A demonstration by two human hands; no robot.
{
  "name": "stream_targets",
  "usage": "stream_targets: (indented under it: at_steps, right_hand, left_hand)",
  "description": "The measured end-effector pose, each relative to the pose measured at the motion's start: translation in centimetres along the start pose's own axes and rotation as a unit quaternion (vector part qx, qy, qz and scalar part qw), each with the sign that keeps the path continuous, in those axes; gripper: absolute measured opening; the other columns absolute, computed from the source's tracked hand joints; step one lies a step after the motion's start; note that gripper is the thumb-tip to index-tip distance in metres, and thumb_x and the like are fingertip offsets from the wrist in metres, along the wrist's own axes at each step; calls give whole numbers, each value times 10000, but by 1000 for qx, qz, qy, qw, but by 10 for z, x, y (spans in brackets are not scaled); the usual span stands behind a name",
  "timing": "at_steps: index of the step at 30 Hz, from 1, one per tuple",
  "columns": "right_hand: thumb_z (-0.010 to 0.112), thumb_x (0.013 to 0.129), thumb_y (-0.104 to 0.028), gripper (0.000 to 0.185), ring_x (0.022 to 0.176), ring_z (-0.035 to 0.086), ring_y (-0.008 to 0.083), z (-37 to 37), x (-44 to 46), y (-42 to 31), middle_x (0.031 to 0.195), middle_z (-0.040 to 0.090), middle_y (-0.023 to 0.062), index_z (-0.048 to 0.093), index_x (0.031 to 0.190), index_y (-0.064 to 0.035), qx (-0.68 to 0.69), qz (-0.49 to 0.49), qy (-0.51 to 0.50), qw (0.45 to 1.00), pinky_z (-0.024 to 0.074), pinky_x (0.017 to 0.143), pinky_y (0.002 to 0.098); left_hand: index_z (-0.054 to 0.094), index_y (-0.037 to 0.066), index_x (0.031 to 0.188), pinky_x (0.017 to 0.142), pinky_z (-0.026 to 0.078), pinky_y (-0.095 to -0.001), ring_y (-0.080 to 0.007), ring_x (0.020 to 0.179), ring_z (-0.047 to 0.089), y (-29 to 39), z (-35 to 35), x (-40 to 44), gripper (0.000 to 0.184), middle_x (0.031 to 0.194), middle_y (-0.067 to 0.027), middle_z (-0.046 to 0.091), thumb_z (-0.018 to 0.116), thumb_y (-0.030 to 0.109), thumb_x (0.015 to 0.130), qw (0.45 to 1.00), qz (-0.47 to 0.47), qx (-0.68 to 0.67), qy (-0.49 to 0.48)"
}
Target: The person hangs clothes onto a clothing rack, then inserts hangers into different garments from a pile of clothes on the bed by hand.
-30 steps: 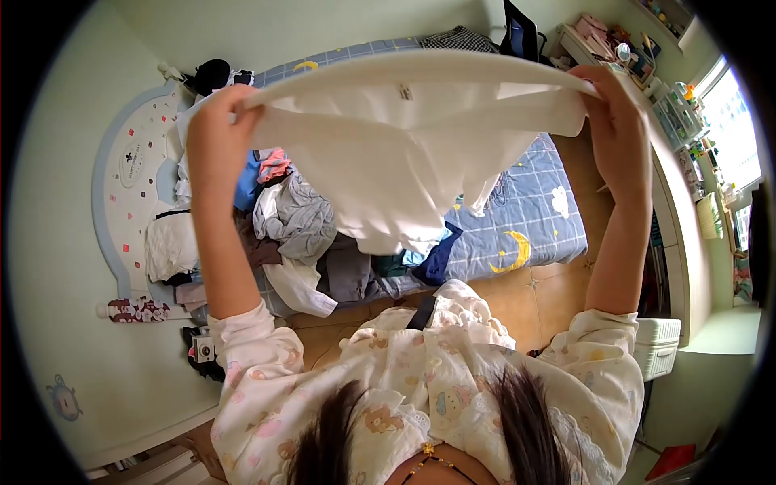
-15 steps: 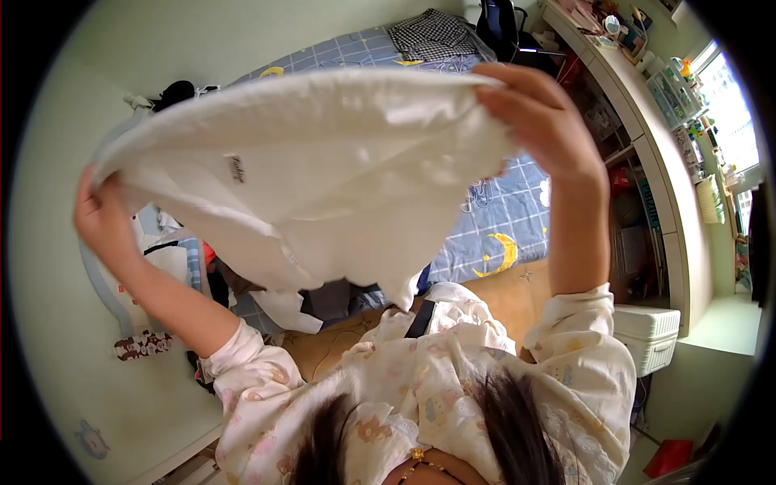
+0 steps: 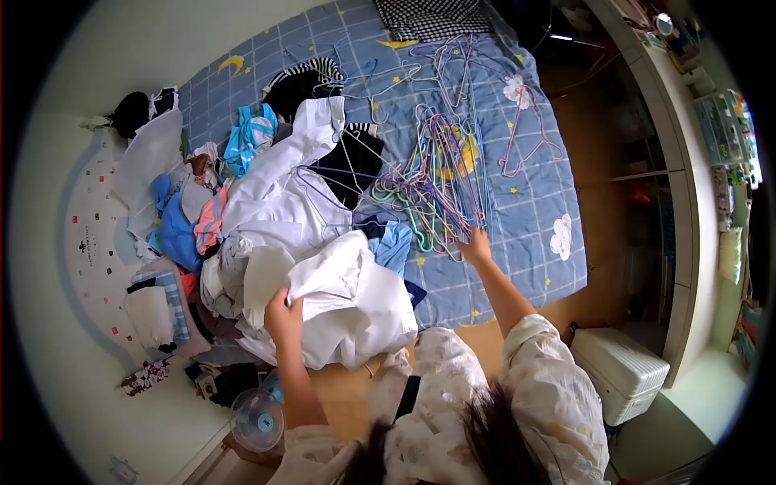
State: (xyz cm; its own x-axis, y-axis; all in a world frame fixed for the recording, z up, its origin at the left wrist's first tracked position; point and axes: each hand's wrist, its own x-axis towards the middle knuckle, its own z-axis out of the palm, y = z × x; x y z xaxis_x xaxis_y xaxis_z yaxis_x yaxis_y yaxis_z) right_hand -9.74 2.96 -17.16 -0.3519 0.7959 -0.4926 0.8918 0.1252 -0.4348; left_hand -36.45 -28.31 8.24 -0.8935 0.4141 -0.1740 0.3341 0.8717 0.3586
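My left hand (image 3: 284, 322) is closed on the edge of a white garment (image 3: 368, 303), which lies bunched across the near side of the bed (image 3: 517, 275). At the near right end of a tangled heap of coloured clothes hangers (image 3: 428, 178), the fingers of my right hand (image 3: 477, 245) are closed on a hanger; exactly which one is hard to make out. Beyond the left hand, a white shirt (image 3: 271, 186) is spread out, with a few hangers lying near it.
A mixed pile of clothes (image 3: 182, 222) covers the left side of the bed. A pink hanger (image 3: 529, 133) lies apart on the right. A checked black-and-white cloth (image 3: 432, 18) is at the far end. On the floor stand a white case (image 3: 618, 373) and a small fan (image 3: 259, 420).
The white garment, held up and stretched between both hands before, is now down on the bed in my left hand only. My right hand has let go of it and moved to the hangers.
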Motion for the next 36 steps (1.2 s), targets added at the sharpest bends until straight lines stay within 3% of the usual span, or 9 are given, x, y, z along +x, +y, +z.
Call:
stream_targets:
  at_steps: [2, 6, 10, 13, 16, 20, 24, 31, 36]
  right_hand:
    - [796, 654, -286, 859, 1226, 412, 337, 6, 22, 12, 1349, 397, 159, 341, 1348, -64, -70, 78, -3, 995, 417, 953, 409]
    - [823, 609, -323, 1006, 1212, 397, 289, 20, 43, 0, 1294, 418, 92, 257, 1406, -84, -123, 77, 84, 986, 396, 952, 449]
    - [795, 584, -318, 868, 1177, 421, 271, 22, 61, -5, 1219, 436, 81, 388, 1311, -74, -198, 112, 46, 973, 388, 952, 408]
    - [798, 577, -321, 761, 1139, 431, 318, 10, 56, 5, 1181, 449, 117, 447, 1198, -56, -140, 54, 71, 986, 399, 939, 431]
    - [813, 578, -273, 788, 1128, 419, 362, 6, 53, 34, 1175, 461, 146, 434, 1223, -27, -46, -30, 175, 983, 398, 939, 448]
    - [824, 590, -206, 815, 1122, 424, 383, -22, 36, 62, 1220, 449, 176, 427, 1273, -11, -21, -129, 196, 972, 371, 973, 449]
    - [819, 601, -215, 802, 1142, 423, 379, -58, 10, 82, 1234, 452, 164, 433, 1275, -16, -33, -110, 199, 973, 384, 968, 435]
    - [808, 607, -249, 769, 1100, 444, 377, -128, -59, 101, 1174, 482, 175, 451, 1239, 4, -119, -20, 140, 983, 405, 951, 429]
    - [805, 631, -274, 646, 804, 520, 278, -119, -101, 129, 861, 526, 116, 529, 1129, 30, -47, -93, 154, 983, 443, 732, 385]
  left_hand:
    - [578, -14, 834, 574, 425, -391, -330, 624, 542, -5, 15, -2, 191, 695, -186, 574, 650, 137, 742, 1000, -22, -20, 5]
    - [563, -43, 849, 566, 409, -331, -212, 565, 472, -18, 22, 0, 170, 649, -162, 527, 622, 89, 760, 998, -53, -35, 5]
    - [543, -54, 834, 568, 402, -313, -165, 573, 445, -28, 25, 2, 160, 631, -139, 493, 615, 68, 759, 997, -64, -31, 10]
    - [540, -53, 823, 562, 396, -310, -161, 568, 432, -27, 17, -1, 152, 622, -131, 484, 612, 64, 759, 996, -70, -48, 19]
    - [547, -54, 820, 555, 389, -322, -206, 559, 440, -24, 10, -4, 154, 624, -146, 497, 624, 55, 744, 994, -77, -65, 38]
    - [565, -57, 849, 558, 392, -333, -234, 562, 452, -33, 3, -11, 174, 638, -154, 519, 635, 55, 736, 991, -76, -104, 46]
    - [566, -63, 871, 569, 403, -350, -247, 578, 469, -50, 4, -24, 211, 657, -164, 534, 652, 76, 737, 989, -73, -116, 48]
    - [556, -56, 848, 565, 393, -307, -162, 586, 440, -36, -31, -45, 152, 640, -120, 512, 609, 64, 772, 975, -67, -198, 71]
    - [553, -50, 972, 615, 400, -277, -129, 647, 466, -58, -30, -48, 202, 721, -82, 549, 512, 87, 829, 919, -75, -364, 131]
